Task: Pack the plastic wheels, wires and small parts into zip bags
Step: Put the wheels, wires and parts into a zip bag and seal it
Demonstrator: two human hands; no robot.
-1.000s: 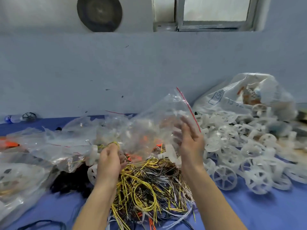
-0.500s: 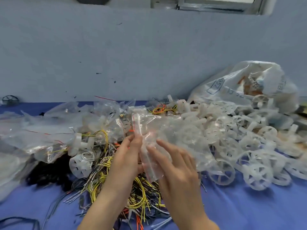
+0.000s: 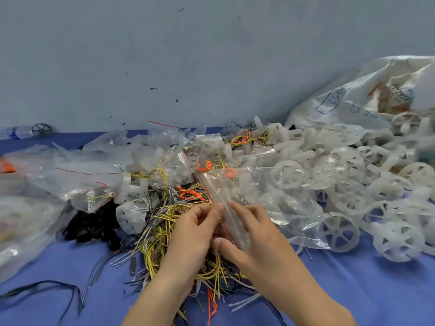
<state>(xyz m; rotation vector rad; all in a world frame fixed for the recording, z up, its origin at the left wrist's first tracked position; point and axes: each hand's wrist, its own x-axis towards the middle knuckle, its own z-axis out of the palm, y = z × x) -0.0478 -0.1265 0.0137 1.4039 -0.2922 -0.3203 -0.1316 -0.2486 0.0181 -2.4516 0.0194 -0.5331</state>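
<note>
A clear zip bag (image 3: pixel 266 198) with a red-lined zip strip lies in front of me, its body spread to the right over the wheels. My left hand (image 3: pixel 197 231) pinches the zip strip from the left. My right hand (image 3: pixel 247 238) pinches the same strip from the right, thumb underneath. Under both hands lies a tangle of yellow, black, grey and orange wires (image 3: pixel 164 231). A heap of white plastic wheels (image 3: pixel 353 184) fills the right side.
Filled zip bags (image 3: pixel 77 182) pile up at the left and middle. A big white sack (image 3: pixel 367 100) leans on the grey wall at the far right. Loose black wires (image 3: pixel 42 288) trail on the blue cloth (image 3: pixel 353 283) at the near left. A bottle (image 3: pixel 18 132) lies far left.
The bag came down from in front of me onto the pile. Both hands closed together on its zip strip. The view tilted lower.
</note>
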